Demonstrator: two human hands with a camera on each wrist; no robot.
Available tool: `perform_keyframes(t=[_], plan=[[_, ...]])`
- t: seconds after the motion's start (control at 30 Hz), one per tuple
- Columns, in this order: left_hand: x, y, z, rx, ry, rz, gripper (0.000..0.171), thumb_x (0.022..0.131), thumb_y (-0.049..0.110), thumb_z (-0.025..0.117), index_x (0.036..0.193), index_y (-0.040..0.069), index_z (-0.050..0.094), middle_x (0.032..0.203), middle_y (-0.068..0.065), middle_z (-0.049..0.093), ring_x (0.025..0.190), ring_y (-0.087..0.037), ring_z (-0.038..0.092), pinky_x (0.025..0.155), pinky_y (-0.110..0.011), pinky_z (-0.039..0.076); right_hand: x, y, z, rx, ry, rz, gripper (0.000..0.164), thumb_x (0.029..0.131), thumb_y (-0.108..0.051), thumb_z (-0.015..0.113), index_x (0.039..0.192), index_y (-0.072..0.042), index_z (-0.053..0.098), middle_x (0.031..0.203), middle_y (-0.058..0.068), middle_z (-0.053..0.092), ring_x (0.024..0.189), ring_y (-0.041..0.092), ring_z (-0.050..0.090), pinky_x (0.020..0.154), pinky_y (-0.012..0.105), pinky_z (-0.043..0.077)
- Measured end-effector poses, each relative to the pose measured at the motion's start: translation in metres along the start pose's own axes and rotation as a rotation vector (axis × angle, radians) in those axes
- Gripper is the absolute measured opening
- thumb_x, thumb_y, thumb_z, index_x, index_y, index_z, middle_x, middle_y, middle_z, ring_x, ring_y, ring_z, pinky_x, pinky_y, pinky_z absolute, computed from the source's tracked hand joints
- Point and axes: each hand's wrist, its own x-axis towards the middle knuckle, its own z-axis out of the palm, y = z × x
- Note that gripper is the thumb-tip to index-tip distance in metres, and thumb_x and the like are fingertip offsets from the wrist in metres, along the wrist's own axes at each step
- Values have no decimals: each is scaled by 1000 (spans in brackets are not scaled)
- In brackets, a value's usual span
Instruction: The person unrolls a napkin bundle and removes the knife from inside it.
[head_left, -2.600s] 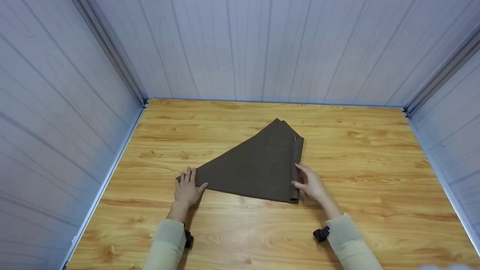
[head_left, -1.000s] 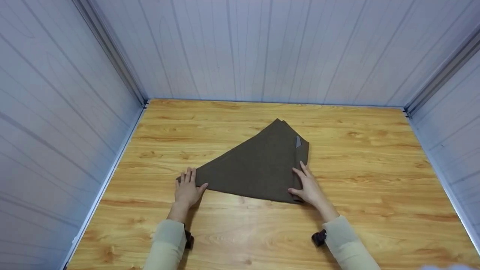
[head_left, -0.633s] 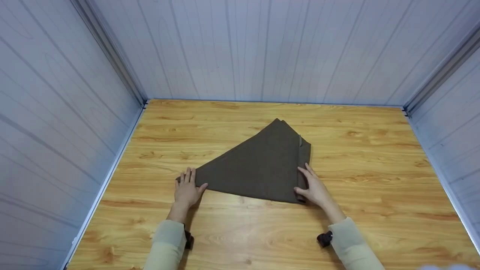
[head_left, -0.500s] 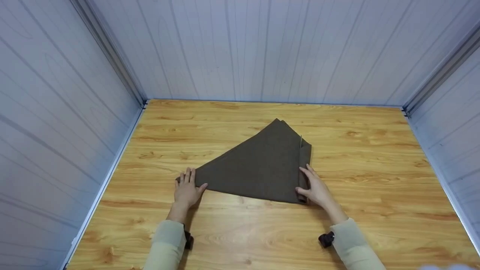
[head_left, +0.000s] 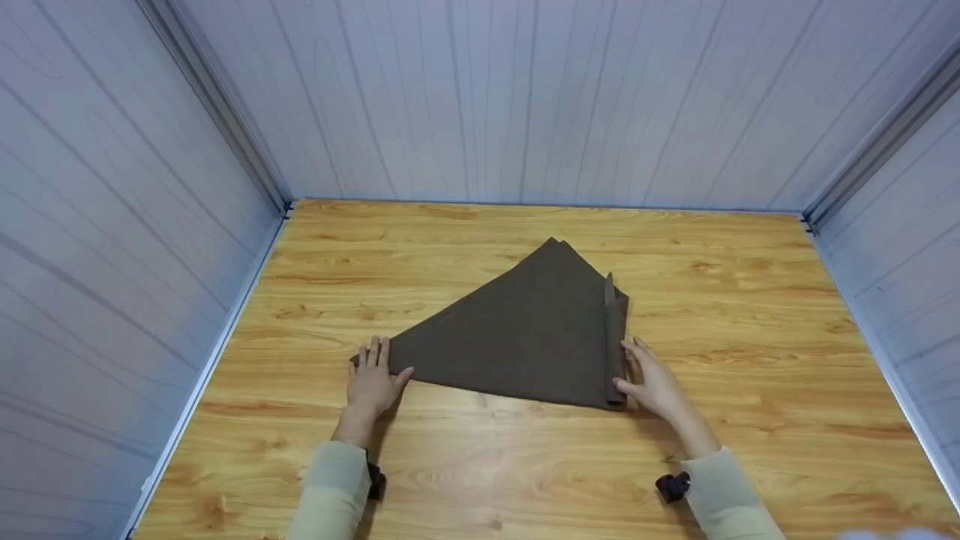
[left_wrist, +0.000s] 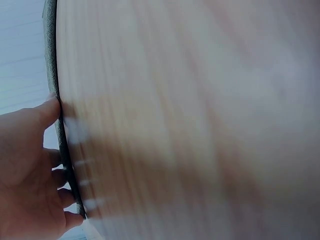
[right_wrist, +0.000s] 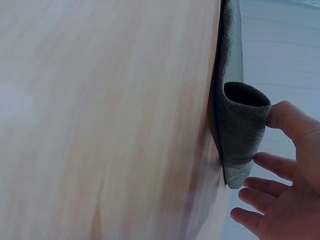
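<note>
A dark brown cloth (head_left: 510, 330) lies folded into a rough triangle, its narrow end to the left. Its right side is turned into a loose roll (head_left: 613, 352), whose hollow end shows in the right wrist view. A narrow pointed tip (head_left: 610, 286) sticks out at the roll's far end; I cannot tell what it is. My left hand (head_left: 373, 386) rests spread over the cloth's narrow end. With thumb and forefinger, my right hand (head_left: 656, 382) touches the roll from above and its right; the other fingers are apart from it, loosely bent in the right wrist view.
The cloth lies on a wood-patterned tabletop (head_left: 480, 465). Pale panel walls stand at the back (head_left: 480, 105), the left (head_left: 97, 247) and the right (head_left: 900, 225). Small black devices sit at the left wrist (head_left: 376, 482) and the right wrist (head_left: 673, 487).
The roll has moved rightward and the cloth's flat part has widened. My right hand has shifted right with it and its fingers lie less over the roll. The left hand stays put.
</note>
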Motion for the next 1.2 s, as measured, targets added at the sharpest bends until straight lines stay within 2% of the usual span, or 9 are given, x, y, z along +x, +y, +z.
perform_keyframes(t=[0.33, 0.57, 0.7, 0.97, 1.2], plan=[[0, -1, -1, -9, -18, -6, 74, 90, 45, 43, 141, -1, 14, 145, -21, 9, 130, -40, 6, 101, -57, 7, -10, 15, -11, -36, 8, 34, 62, 79, -6, 64, 131, 10, 34, 135, 33, 23, 119, 50, 26, 94, 57, 25], [0, -1, -1, -2, -9, -2, 74, 90, 45, 43, 141, -2, 16, 145, -21, 9, 130, -41, 7, 101, -57, 7, -11, 11, -6, -66, 70, -22, 54, 79, -6, 65, 126, 9, 42, 132, 33, 30, 117, 48, 33, 93, 55, 29], [0, 0, -1, -3, -3, 5, 74, 90, 44, 43, 140, -2, 16, 145, -21, 10, 130, -41, 9, 100, -58, 8, -10, 5, -2, -73, 89, -37, 52, 81, -12, 64, 125, 6, 45, 132, 31, 32, 117, 46, 34, 93, 54, 29], [0, 0, -1, 1, 9, 8, 73, 90, 45, 44, 140, -2, 17, 145, -21, 11, 130, -41, 9, 100, -58, 9, -3, -2, 5, -74, 74, -85, 55, 79, -22, 68, 124, 4, 49, 137, 26, 28, 120, 43, 31, 93, 53, 30], [-1, 1, -2, 11, 6, 10, 73, 90, 45, 43, 140, -1, 16, 145, -21, 12, 130, -41, 10, 100, -58, 10, 4, 0, 9, -151, 47, -87, 59, 75, -25, 71, 122, 3, 50, 139, 25, 24, 125, 43, 24, 95, 56, 25]])
